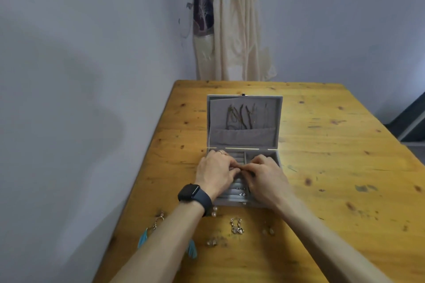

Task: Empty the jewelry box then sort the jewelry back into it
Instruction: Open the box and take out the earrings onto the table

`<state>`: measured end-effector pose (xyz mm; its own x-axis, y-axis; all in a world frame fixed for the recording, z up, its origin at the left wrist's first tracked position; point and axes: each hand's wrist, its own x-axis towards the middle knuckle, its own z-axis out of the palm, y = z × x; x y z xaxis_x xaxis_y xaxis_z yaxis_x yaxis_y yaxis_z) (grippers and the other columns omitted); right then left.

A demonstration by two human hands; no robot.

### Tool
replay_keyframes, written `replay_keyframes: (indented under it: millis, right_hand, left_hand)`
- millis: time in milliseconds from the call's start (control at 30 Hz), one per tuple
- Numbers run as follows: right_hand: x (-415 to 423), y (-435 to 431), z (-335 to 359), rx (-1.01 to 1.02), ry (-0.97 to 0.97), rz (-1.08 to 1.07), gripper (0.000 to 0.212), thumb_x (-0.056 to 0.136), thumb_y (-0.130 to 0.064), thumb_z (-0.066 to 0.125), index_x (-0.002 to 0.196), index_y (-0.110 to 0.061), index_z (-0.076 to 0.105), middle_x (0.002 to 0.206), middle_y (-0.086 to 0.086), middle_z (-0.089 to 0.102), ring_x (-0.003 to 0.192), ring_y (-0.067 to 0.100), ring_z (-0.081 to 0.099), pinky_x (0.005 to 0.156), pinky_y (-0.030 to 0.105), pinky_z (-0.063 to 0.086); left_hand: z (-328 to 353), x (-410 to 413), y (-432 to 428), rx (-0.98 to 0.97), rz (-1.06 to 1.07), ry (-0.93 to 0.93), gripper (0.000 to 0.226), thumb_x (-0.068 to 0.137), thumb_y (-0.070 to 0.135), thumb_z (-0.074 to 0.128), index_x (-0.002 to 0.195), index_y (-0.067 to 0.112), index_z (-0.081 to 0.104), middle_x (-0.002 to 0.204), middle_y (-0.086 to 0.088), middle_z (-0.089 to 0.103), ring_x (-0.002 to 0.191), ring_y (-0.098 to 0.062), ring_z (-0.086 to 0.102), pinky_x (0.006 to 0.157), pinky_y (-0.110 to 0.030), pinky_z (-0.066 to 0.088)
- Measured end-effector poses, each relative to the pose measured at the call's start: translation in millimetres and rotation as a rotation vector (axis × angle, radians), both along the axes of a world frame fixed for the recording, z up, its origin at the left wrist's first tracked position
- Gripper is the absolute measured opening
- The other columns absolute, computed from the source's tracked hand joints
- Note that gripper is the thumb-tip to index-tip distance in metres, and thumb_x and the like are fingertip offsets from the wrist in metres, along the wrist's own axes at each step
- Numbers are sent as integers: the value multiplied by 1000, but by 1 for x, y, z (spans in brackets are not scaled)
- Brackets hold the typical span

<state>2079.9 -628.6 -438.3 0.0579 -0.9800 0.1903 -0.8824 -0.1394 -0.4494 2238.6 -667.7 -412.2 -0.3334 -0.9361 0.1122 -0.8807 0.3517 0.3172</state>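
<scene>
Wooden table [322, 145] carries the open jewelry box [244, 145], where left hand [215, 173] and right hand [266, 176] pinch something tiny over its ring rows, seemingly mid-sorting, earrings [236, 227] awaiting pickup next

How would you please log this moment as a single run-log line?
phase: sorting into jewelry box | left hand, right hand: fingertips meet over ring rolls, item unclear | lid: open, necklaces hung | table: earrings in front
</scene>
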Motion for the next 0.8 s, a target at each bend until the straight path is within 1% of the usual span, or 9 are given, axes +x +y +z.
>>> replay_keyframes:
  millis: [100, 200, 300, 367, 433, 533, 700, 767, 800]
  right_hand:
    - [-1, -3, 3, 23, -35, -4, 22, 95, -35, 60, 111, -29, 75, 105, -1, 62, 102, 20, 54, 87, 32, 44]
    - [-4, -2, 7, 60, -105, -10, 16, 91, -37, 66, 101, -31, 76, 100, -5, 63, 96, 16, 58, 84, 30, 47]
    - [-8, 10, 17, 26, -307, -36, 4, 89, -32, 72, 92, -33, 74, 90, -13, 66, 82, 3, 61, 73, 17, 49]
    - [-9, 28, 25, -16, -463, -51, 6, 88, -27, 75, 89, -33, 73, 84, -16, 69, 78, -2, 62, 65, 8, 45]
    - [-8, 53, 31, -41, -586, -51, 5, 88, -26, 75, 89, -31, 74, 80, -15, 72, 75, 0, 64, 64, 8, 45]
    - [-2, 94, 30, -6, -706, -21, 5, 88, -25, 76, 92, -28, 75, 79, -11, 73, 69, 5, 63, 61, 12, 46]
    - [14, 140, 0, 83, -654, -29, 6, 86, -26, 77, 89, -30, 75, 83, -18, 73, 70, 8, 61, 63, 13, 44]
    - [20, 150, -12, 99, -632, -48, 6, 85, -24, 78, 87, -30, 75, 79, -19, 72, 64, 4, 57, 61, 15, 43]
    - [22, 153, -15, 103, -618, -51, 6, 85, -23, 78, 87, -29, 76, 77, -18, 71, 62, 3, 54, 60, 15, 42]
  left_hand:
    - [0, 5, 1, 68, 28, 107, 20, 88, 45, 68, 100, 32, 77, 106, 11, 72, 103, -15, 62, 90, -38, 52]
    - [3, 10, 6, 124, 36, 193, 15, 86, 43, 71, 92, 32, 79, 96, 14, 74, 93, -6, 65, 86, -34, 55]
    - [12, 20, 13, 140, 25, 273, 13, 87, 42, 71, 92, 31, 78, 93, 17, 73, 90, 3, 62, 82, -25, 52]
    - [21, 29, 23, 151, 6, 337, 11, 86, 40, 73, 92, 32, 78, 93, 18, 72, 89, 5, 59, 78, -19, 47]
    - [27, 40, 38, 168, 2, 385, 10, 84, 40, 76, 90, 33, 78, 91, 18, 71, 89, 5, 59, 76, -18, 49]
    - [31, 56, 66, 225, -11, 373, 10, 82, 43, 77, 88, 35, 77, 88, 20, 70, 87, 5, 60, 72, -12, 49]
    - [22, 68, 104, 290, -67, 321, 12, 80, 40, 79, 88, 32, 79, 87, 19, 70, 89, 9, 57, 71, -5, 43]
    - [14, 69, 114, 279, -66, 279, 12, 79, 43, 80, 87, 34, 80, 90, 18, 70, 89, 6, 57, 72, -7, 39]
    - [11, 69, 119, 277, -62, 265, 11, 79, 44, 79, 86, 35, 80, 92, 17, 70, 90, 5, 56, 76, -12, 40]
